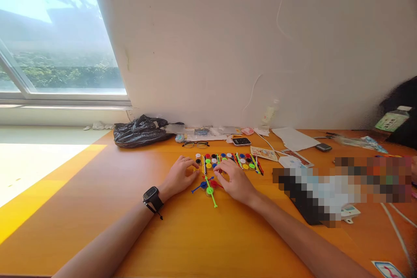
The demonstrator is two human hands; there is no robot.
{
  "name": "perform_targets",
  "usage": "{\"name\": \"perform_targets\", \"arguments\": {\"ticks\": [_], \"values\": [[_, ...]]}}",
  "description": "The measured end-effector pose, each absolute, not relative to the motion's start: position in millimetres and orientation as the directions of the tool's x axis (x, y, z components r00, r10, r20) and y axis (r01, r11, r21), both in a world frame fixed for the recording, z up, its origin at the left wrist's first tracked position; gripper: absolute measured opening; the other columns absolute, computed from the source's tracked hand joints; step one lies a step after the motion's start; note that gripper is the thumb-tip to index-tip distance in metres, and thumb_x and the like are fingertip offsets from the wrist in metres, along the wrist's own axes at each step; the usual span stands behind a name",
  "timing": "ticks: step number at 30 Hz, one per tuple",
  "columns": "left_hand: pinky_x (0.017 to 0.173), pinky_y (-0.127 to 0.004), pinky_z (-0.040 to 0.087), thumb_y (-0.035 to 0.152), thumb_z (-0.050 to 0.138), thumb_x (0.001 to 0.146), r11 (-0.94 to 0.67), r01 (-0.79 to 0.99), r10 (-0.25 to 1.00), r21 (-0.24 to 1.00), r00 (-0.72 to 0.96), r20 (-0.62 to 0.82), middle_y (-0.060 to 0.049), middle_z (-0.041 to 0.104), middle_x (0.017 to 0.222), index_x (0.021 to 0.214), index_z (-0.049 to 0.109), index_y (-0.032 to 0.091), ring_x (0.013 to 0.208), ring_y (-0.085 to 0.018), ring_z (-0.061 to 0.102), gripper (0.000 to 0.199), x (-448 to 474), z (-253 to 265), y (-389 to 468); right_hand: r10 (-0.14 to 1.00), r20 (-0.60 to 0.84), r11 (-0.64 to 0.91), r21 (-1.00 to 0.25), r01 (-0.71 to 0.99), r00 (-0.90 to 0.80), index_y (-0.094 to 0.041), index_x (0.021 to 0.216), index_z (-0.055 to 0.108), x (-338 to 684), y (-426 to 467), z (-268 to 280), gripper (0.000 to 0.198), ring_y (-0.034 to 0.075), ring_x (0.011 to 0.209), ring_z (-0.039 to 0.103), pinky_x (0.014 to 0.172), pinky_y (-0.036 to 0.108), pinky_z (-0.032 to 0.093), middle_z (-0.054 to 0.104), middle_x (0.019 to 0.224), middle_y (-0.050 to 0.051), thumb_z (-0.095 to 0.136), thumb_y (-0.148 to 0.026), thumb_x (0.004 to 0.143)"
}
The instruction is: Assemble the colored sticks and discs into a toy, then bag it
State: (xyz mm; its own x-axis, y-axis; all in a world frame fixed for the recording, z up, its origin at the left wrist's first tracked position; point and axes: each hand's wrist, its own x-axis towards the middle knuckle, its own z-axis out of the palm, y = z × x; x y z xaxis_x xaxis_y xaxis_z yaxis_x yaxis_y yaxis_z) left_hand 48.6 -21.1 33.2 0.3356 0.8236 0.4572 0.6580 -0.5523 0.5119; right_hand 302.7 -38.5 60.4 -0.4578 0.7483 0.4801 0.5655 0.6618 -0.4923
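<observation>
On the desk lie three small plastic spinners with arrow-shaped bars on round discs: a green spinner (210, 190), a blue spinner (203, 185) and a red spinner (214, 185). My left hand (181, 176) rests just left of them, fingers loosely bent and thumb apart, with nothing visible in it. My right hand (235, 179) hovers on their right, fingers bent over the near edge of the disc rows; a gap shows between thumb and index finger. Beyond the hands are rows of coloured discs (245, 166) with coloured sticks (239, 160) between them, partly hidden by my right hand.
A black plastic bag (140, 132), eyeglasses (196, 144) and a black-screened device (241, 141) lie towards the wall. To the right are a printed card (263, 153), white paper (295, 139) and a blurred patch. A bottle (393, 119) stands near a dark-clothed person at far right.
</observation>
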Motion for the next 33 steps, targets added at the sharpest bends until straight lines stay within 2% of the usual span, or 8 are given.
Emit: {"name": "perform_targets", "arguments": {"ticks": [5,8,11,19,24,29,33], "values": [[0.081,-0.033,0.048,0.031,0.067,0.092,-0.53,0.625,0.844,0.573,0.324,0.428,-0.006,0.073,0.099,0.097,0.073,0.021,0.09,-0.022,0.066,0.012,50.9,31.8,-23.7,0.775,0.367,0.627,-0.352,0.695,-0.514,-0.019,0.092,0.072,282.3,-11.4,73.7,0.019,0.021,0.097,0.061,0.086,0.031,0.043,0.071,0.093,0.006,0.056,-0.02,0.101],[0.077,-0.03,0.048,0.031,0.066,0.093,-0.518,0.62,0.853,0.589,0.321,0.412,-0.007,0.073,0.101,0.105,0.074,0.021,0.089,-0.021,0.066,0.017,51.3,32.8,-24.1,0.812,0.247,0.581,-0.259,0.772,-0.529,-0.019,0.096,0.074,262.7,5.7,86.3,0.02,0.022,0.101,0.062,0.082,0.028,0.042,0.072,0.099,0.008,0.056,-0.023,0.101],[0.075,-0.028,0.048,0.031,0.067,0.092,-0.514,0.634,0.853,0.577,0.313,0.416,-0.007,0.072,0.1,0.101,0.074,0.021,0.086,-0.019,0.066,0.015,51.0,33.1,-24.1,0.84,0.138,0.543,-0.21,0.813,-0.525,-0.02,0.092,0.077,244.8,19.7,97.0,0.018,0.023,0.103,0.065,0.077,0.027,0.042,0.074,0.102,0.01,0.06,-0.024,0.097],[0.067,-0.026,0.047,0.04,0.074,0.086,-0.469,0.629,0.879,0.619,0.263,0.398,-0.003,0.072,0.086,0.095,0.071,0.021,0.075,-0.017,0.064,0.021,50.7,29.2,-19.8,0.863,0.066,0.504,-0.17,0.847,-0.501,-0.018,0.09,0.081,226.3,34.7,102.8,0.015,0.024,0.093,0.072,0.074,0.027,0.045,0.079,0.096,0.013,0.067,-0.022,0.089],[0.064,-0.025,0.047,0.037,0.072,0.086,-0.434,0.571,0.9,0.697,0.233,0.369,-0.003,0.074,0.083,0.097,0.073,0.02,0.07,-0.016,0.064,0.02,51.4,31.6,-19.5,0.861,0.037,0.505,-0.17,0.846,-0.507,-0.02,0.088,0.081,228.4,36.4,101.9,0.014,0.024,0.091,0.073,0.072,0.027,0.045,0.079,0.094,0.012,0.069,-0.026,0.088],[0.062,-0.025,0.047,0.029,0.069,0.085,-0.438,0.531,0.896,0.725,0.196,0.398,-0.002,0.074,0.081,0.101,0.074,0.019,0.066,-0.014,0.062,0.02,51.2,32.3,-19.8,0.865,0.026,0.498,-0.171,0.85,-0.502,-0.022,0.09,0.081,232.1,34.5,97.4,0.014,0.024,0.091,0.073,0.071,0.026,0.044,0.079,0.096,0.01,0.068,-0.025,0.089],[0.063,-0.025,0.049,0.031,0.069,0.085,-0.441,0.51,0.893,0.739,0.169,0.417,-0.003,0.076,0.084,0.1,0.075,0.018,0.067,-0.014,0.062,0.02,51.3,31.9,-18.4,0.862,0.023,0.504,-0.161,0.849,-0.507,-0.022,0.09,0.081,231.0,35.6,91.1,0.015,0.024,0.091,0.073,0.07,0.027,0.044,0.079,0.095,0.01,0.067,-0.021,0.088]]}}
